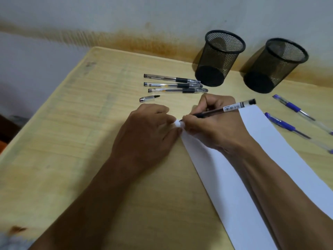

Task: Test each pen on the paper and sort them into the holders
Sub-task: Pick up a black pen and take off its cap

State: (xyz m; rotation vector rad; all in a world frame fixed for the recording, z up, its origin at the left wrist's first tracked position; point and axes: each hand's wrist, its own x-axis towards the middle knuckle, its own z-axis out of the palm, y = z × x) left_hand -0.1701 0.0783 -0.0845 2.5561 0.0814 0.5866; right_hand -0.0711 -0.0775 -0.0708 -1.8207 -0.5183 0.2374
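Evidently we were mid-test: our right hand [212, 121] gripped the uncapped black pen [221, 110], tip on the paper [225, 177] corner, while our left hand [151, 127] pressed that corner flat, fingers loose. Next, we judged, came recapping and choosing between the holders [220, 56].

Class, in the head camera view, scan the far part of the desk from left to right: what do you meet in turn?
Loose pen cap → three capped black pens → left mesh holder → right mesh holder → two blue pens.

Light wooden table [72, 141], white wall [108, 13] with rust-brown stain [153, 44]
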